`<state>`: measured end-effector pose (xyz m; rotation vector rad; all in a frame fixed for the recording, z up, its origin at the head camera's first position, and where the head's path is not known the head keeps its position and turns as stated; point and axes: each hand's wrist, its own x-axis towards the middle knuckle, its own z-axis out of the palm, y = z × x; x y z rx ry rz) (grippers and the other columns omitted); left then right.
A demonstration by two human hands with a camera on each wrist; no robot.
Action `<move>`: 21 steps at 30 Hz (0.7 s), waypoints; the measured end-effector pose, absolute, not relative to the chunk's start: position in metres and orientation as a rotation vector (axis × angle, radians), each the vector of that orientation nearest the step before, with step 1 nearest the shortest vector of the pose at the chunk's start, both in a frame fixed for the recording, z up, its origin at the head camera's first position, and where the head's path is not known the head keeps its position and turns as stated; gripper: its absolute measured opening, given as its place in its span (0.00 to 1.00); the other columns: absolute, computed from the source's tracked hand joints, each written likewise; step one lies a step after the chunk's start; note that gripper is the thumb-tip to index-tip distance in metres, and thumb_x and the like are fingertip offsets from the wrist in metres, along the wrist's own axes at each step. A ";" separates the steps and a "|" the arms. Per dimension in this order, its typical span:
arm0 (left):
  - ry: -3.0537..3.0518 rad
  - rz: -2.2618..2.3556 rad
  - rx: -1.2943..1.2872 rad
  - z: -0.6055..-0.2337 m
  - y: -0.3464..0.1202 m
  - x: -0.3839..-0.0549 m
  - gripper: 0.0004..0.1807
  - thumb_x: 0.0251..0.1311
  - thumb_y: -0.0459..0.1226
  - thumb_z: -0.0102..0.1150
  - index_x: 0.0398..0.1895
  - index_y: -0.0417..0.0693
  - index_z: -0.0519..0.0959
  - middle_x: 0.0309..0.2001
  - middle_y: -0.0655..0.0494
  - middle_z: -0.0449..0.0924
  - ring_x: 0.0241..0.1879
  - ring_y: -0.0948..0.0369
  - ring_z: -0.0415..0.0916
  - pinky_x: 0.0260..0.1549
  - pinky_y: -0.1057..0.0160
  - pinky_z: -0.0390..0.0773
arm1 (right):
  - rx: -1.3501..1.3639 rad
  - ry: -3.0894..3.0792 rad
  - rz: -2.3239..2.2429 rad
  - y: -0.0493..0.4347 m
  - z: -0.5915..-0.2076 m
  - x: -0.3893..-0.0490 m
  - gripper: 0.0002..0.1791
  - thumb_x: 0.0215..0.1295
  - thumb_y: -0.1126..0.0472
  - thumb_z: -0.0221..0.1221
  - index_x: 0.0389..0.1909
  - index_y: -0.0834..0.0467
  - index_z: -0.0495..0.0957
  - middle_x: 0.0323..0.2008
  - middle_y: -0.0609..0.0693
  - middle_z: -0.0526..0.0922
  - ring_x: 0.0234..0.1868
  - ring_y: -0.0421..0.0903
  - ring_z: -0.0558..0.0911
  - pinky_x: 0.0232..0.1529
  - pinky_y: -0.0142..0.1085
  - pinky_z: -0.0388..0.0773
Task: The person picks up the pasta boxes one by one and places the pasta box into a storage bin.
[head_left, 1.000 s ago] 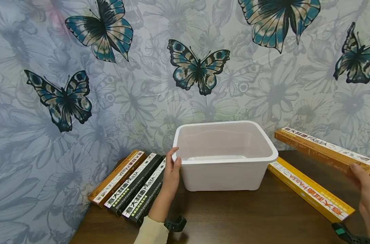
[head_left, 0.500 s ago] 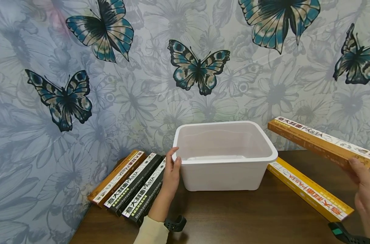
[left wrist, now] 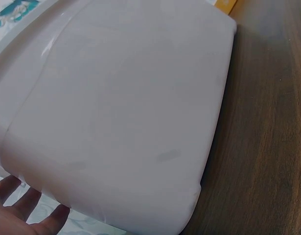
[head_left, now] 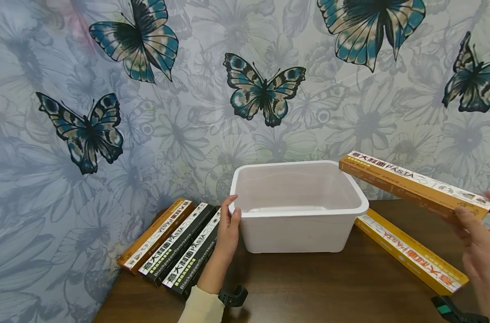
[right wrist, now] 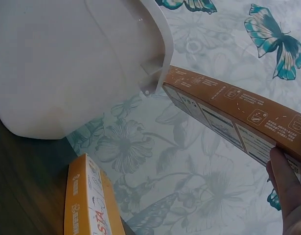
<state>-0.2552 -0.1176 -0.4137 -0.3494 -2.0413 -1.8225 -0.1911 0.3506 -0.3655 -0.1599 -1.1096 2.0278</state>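
A white plastic bin (head_left: 293, 235) stands upright on the table, and no contents show inside it. At its left front corner my left hand (head_left: 228, 231) holds the rim; in the left wrist view its fingers (left wrist: 25, 200) lie along the bin's end. My right hand (head_left: 479, 242) grips the near end of a brown pasta box (head_left: 410, 184), thumb on one side and fingers on the other. That box is raised and tilted, its far end overlapping the bin's right back rim in the head view. Below it a yellow pasta box (head_left: 412, 253) lies on the table.
Left of the bin, another brown pasta box (head_left: 156, 235) and two black pasta boxes (head_left: 176, 240) lie side by side. The dark wooden table (head_left: 309, 287) meets a butterfly-patterned backdrop (head_left: 180, 134) behind the bin.
My right hand has brought the brown pasta box leftward and upward, to the bin's right rim. The left hand and the bin have stayed in place.
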 end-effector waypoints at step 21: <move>-2.043 -1.799 -0.347 -0.418 -0.118 -0.259 0.23 0.73 0.45 0.44 0.69 0.59 0.63 0.75 0.47 0.58 0.72 0.45 0.60 0.67 0.39 0.59 | 0.358 -1.243 2.231 0.338 -0.364 -0.200 0.31 0.67 0.80 0.52 0.70 0.60 0.65 0.66 0.48 0.63 0.56 0.40 0.75 0.40 0.29 0.84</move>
